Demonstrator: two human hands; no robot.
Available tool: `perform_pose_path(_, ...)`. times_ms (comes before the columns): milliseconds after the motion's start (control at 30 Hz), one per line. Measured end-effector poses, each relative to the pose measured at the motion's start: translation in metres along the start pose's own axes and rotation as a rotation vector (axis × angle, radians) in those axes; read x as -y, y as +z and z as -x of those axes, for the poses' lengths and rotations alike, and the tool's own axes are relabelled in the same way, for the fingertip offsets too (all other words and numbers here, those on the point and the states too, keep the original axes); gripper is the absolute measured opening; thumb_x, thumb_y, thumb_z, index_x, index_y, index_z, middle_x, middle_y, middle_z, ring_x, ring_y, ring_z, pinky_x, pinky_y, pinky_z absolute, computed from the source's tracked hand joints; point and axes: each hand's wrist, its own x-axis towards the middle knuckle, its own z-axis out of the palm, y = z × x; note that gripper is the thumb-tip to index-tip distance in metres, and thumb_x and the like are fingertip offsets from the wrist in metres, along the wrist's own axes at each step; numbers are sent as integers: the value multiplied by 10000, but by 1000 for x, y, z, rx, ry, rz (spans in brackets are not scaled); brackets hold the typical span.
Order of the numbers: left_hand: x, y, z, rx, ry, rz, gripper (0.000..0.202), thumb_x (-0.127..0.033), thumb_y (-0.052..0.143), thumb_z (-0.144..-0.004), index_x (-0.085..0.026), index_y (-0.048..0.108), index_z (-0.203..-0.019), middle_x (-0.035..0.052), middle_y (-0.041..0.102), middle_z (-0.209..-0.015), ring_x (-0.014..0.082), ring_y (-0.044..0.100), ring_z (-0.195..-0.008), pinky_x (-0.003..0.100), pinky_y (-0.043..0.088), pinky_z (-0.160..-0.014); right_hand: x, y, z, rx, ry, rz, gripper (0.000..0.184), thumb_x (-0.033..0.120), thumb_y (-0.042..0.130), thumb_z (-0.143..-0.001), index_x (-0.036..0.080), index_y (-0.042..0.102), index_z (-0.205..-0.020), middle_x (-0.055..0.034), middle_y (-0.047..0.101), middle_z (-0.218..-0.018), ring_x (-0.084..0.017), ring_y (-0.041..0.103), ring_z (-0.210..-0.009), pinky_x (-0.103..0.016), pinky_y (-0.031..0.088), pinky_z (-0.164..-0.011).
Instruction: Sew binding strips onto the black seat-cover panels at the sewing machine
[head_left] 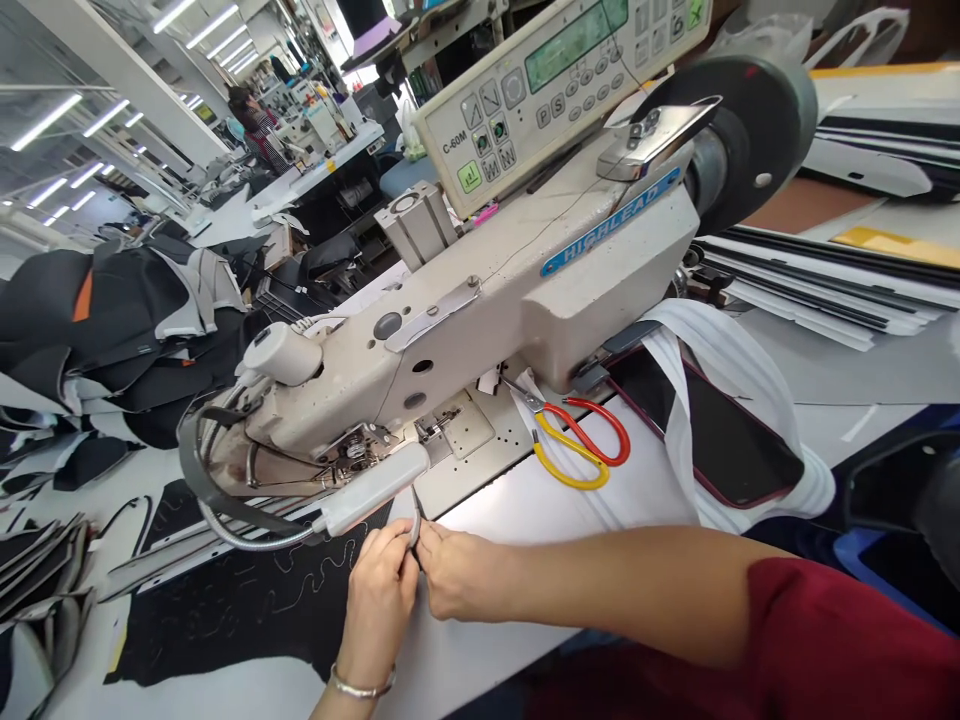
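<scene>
One grey strip (415, 528) pinched in left hand (381, 588) and right hand (461, 575), near HIGHLEAD sewing machine (487, 330); scissors (574, 430) partly on counter (637, 490).

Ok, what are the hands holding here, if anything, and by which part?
The left hand and right hand appear to pinch a narrow grey piece by its near end; exact finger contact is hidden.
</scene>
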Motion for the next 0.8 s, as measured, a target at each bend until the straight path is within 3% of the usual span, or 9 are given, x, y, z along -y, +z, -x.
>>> perform_pose_path(167, 4, 2, -7, 64, -71, 50, 279, -110, 357, -767, -171, 619, -844, 62, 648, -904, 174, 586, -822, 319, 514, -753, -3, 3, -6, 7, -67, 70, 86, 103, 558, -683, 127, 639, -666, -147, 607, -776, -281, 523, -841, -416, 386, -700)
perform_pose_path(467, 30, 8, -40, 175, -217, 60, 284, -150, 390, -717, -192, 648, -829, 44, 666, -884, 198, 594, -886, 347, 461, -845, -23, 18, -31, 28, 12, 79, 97, 128, 569, -714, 113, 659, -683, -175, 603, -769, -301, 532, -846, -399, 409, -678)
perform_pose_path(633, 36, 12, -50, 155, -257, 0, 283, -173, 408, -717, -188, 652, -860, 47, 672, -878, 211, 582, -922, 363, 441, -872, -23, 15, -44, 75, 134, 99, 156, 188, 571, -758, 76, 666, -811, -237, 584, -952, -313, 519, -936, -456, 392, -804)
perform_pose_path(800, 37, 12, -37, 145, -179, -25, 339, -144, 395, -711, -168, 626, -959, 75, 643, -986, 222, 572, -941, 370, 440, -884, 0, 24, -39, 0, 250, 142, 303, 226, 531, -793, 7, 608, -987, -287, 477, -1139, -340, 423, -1099, -502, 313, -925)
